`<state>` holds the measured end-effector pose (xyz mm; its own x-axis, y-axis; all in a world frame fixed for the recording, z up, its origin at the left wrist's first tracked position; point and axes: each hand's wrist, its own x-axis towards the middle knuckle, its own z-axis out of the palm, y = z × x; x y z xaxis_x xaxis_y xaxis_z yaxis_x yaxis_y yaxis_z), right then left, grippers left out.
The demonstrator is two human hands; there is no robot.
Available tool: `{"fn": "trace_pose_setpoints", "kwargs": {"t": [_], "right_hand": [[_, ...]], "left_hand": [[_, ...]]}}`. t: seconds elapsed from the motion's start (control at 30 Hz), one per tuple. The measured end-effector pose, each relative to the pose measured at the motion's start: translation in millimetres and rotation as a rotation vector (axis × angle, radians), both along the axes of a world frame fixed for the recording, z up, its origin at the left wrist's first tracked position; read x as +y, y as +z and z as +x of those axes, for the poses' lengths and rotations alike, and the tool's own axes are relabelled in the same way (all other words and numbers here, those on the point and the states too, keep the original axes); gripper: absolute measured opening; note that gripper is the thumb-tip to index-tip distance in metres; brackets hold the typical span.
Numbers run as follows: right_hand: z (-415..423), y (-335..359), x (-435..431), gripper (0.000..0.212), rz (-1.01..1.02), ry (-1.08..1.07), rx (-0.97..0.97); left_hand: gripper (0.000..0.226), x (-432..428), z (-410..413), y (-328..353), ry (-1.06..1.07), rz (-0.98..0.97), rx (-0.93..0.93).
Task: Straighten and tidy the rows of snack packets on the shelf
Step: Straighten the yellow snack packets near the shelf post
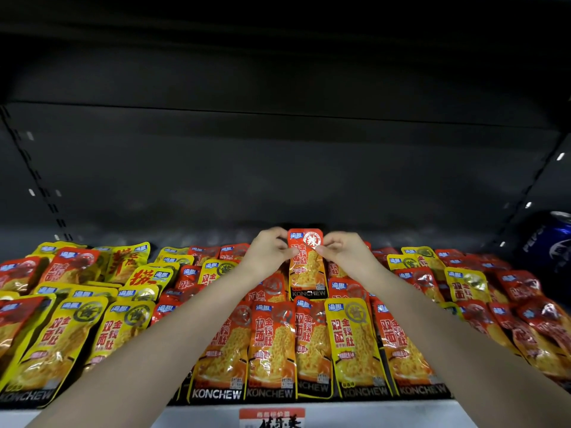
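An orange-red glossy plastic snack packet (307, 261) stands upright just below the middle of the view, toward 6 o'clock, raised over the back rows of the display. It has a small blue logo patch and a round white stamp at the top. Below these, a clear window shows yellow honeycombed pieces, and a black band at the foot reads KONCHEW. The left hand (268, 253) pinches its upper edge at the packet's 10 o'clock, fingers curled behind. The right hand (346, 253) pinches the opposite edge at 2 o'clock, thumb on the front. Overlapping rows of yellow and orange-red foil packets (268, 344) lie slanted across the dark metal shelf (386, 415) from 9 to 3 o'clock. A red-and-white paper price label (272, 417) sits at 6 o'clock, and a blue drink can (553, 242) at 3 o'clock.
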<state>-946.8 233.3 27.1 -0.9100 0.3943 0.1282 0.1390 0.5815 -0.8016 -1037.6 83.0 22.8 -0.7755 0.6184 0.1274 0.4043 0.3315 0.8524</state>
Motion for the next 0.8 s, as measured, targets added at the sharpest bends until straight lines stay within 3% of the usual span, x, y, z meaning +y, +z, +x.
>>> {"fn": "trace_pose_setpoints", "kwargs": {"t": [0.17, 0.33, 0.57, 0.8], "right_hand": [[0.3, -0.5, -0.7, 0.006, 0.124, 0.004, -0.081], [1.3, 0.2, -1.3, 0.040, 0.160, 0.011, -0.068], [0.7, -0.9, 1.0, 0.024, 0.166, -0.017, -0.087], [-3.9, -4.9, -0.9, 0.018, 0.228, -0.062, -0.131]], "left_hand": [[0.030, -1.9, 3.0, 0.1, -0.021, -0.040, -0.003], [0.030, -0.8, -0.4, -0.8, -0.039, -0.104, 0.025], [0.041, 1.4, -6.7, -4.7, -0.064, -0.134, 0.052], [0.026, 5.6, -13.1, -11.5, -0.013, -0.141, 0.070]]}}
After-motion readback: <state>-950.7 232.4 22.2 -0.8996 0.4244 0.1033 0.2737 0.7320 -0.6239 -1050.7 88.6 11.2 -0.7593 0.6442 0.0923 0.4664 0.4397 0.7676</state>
